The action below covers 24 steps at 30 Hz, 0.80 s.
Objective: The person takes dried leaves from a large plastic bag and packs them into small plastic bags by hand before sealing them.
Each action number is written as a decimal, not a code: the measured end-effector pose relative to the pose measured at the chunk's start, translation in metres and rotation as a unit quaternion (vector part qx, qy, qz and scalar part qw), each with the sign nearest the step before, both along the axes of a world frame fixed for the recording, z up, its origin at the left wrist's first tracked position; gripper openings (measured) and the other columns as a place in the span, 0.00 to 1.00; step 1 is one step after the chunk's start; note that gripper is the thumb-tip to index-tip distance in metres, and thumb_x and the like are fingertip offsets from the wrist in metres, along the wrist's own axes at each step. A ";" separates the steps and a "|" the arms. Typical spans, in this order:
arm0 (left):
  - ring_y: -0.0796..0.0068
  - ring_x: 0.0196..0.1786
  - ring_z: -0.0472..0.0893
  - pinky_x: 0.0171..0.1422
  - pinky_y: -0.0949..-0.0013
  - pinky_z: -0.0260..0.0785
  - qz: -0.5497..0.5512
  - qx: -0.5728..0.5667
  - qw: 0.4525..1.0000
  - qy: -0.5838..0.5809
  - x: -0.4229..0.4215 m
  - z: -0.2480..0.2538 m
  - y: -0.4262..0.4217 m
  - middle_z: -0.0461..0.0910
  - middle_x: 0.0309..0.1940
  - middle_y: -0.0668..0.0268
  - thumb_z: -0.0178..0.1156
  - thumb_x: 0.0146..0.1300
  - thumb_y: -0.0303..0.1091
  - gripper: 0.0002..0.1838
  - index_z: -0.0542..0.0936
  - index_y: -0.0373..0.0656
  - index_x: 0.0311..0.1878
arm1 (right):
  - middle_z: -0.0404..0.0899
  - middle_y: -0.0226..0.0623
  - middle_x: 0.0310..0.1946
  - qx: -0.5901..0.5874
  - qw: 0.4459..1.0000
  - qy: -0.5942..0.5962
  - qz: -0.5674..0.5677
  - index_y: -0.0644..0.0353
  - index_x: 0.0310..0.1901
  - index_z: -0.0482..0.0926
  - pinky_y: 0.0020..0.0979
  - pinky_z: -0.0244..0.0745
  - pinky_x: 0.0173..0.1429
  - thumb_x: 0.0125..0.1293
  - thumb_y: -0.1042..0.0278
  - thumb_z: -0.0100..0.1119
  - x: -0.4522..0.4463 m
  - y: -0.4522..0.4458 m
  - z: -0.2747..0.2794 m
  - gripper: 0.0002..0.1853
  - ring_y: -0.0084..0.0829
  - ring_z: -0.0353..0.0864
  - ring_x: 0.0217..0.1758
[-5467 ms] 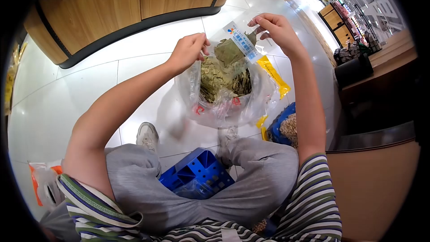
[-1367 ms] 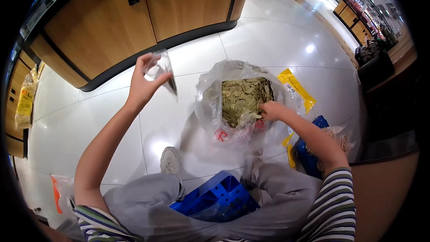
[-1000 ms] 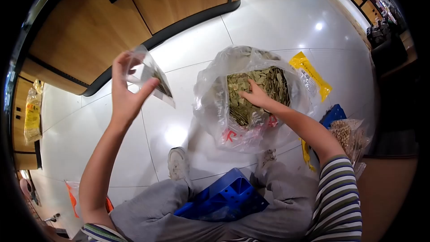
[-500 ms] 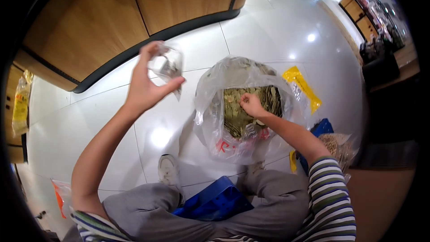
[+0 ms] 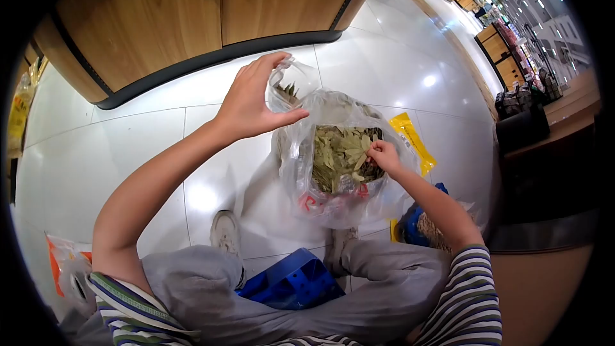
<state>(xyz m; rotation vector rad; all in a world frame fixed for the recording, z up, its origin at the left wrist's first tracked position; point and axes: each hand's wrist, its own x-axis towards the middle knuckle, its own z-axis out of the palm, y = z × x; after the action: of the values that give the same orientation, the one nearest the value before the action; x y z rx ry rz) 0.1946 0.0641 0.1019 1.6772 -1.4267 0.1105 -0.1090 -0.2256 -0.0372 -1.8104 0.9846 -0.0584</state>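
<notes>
Pinches dried leaves (image 5: 354, 144) in the right hand (image 5: 386, 156) at the large bag's (image 5: 333, 210) mouth, holding the small bag (image 5: 306, 75) ahead and leftward, at the nearer left hand's (image 5: 251, 101) spread thumb and fingers.

Dried leaves (image 5: 339, 154): olive, piled inside large clear bag (image 5: 298, 165) | small clear bag (image 5: 301, 75): holds leaves

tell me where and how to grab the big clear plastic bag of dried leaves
Take the clear plastic bag by its loose rim, at left and right together, probably from above: its mouth faces up, and slack film around the dried leaves can be bunched.
</notes>
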 end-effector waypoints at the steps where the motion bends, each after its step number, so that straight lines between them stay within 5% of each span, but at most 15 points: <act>1: 0.53 0.62 0.74 0.67 0.56 0.65 -0.017 -0.030 0.999 -0.026 -0.006 0.008 -0.001 0.76 0.58 0.53 0.79 0.46 0.52 0.48 0.67 0.40 0.67 | 0.81 0.29 0.24 0.024 1.000 0.019 -0.006 0.59 0.33 0.77 0.22 0.75 0.31 0.66 0.71 0.62 -0.003 0.004 0.011 0.05 0.19 0.80 0.26; 4: 0.56 0.58 0.77 0.63 0.56 0.66 -0.067 -0.126 0.986 -0.092 -0.024 0.042 -0.008 0.77 0.53 0.55 0.77 0.46 0.55 0.47 0.68 0.40 0.65 | 0.82 0.29 0.28 0.053 0.998 0.020 -0.021 0.58 0.34 0.76 0.21 0.78 0.35 0.68 0.70 0.61 -0.011 0.014 0.030 0.05 0.19 0.81 0.30; 9: 0.60 0.64 0.74 0.69 0.61 0.66 -0.165 -0.130 0.977 0.030 -0.075 0.068 -0.013 0.74 0.60 0.56 0.80 0.45 0.48 0.49 0.67 0.40 0.68 | 0.82 0.32 0.30 0.067 0.997 -0.020 -0.040 0.61 0.37 0.77 0.22 0.80 0.36 0.68 0.72 0.60 -0.015 0.022 0.050 0.03 0.21 0.82 0.31; 16: 0.53 0.66 0.74 0.72 0.57 0.65 -0.208 0.013 0.959 0.189 -0.120 0.026 -0.005 0.72 0.62 0.47 0.77 0.48 0.50 0.49 0.64 0.36 0.68 | 0.80 0.32 0.29 0.037 0.989 -0.134 -0.059 0.63 0.36 0.78 0.24 0.77 0.38 0.68 0.73 0.58 -0.027 0.040 0.138 0.04 0.21 0.79 0.29; 24: 0.47 0.67 0.72 0.71 0.54 0.65 -0.151 0.160 0.968 0.121 -0.137 -0.033 -0.004 0.69 0.64 0.44 0.76 0.49 0.53 0.52 0.60 0.37 0.70 | 0.79 0.31 0.29 0.046 0.972 -0.228 -0.036 0.63 0.36 0.77 0.24 0.73 0.38 0.68 0.73 0.56 -0.054 0.098 0.223 0.04 0.21 0.76 0.29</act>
<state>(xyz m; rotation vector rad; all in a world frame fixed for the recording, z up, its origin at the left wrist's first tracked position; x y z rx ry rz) 0.0578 0.0598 0.0689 1.6336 -1.5488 -0.5042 -0.1633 -0.1279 0.1855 -1.5766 0.7086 -0.4478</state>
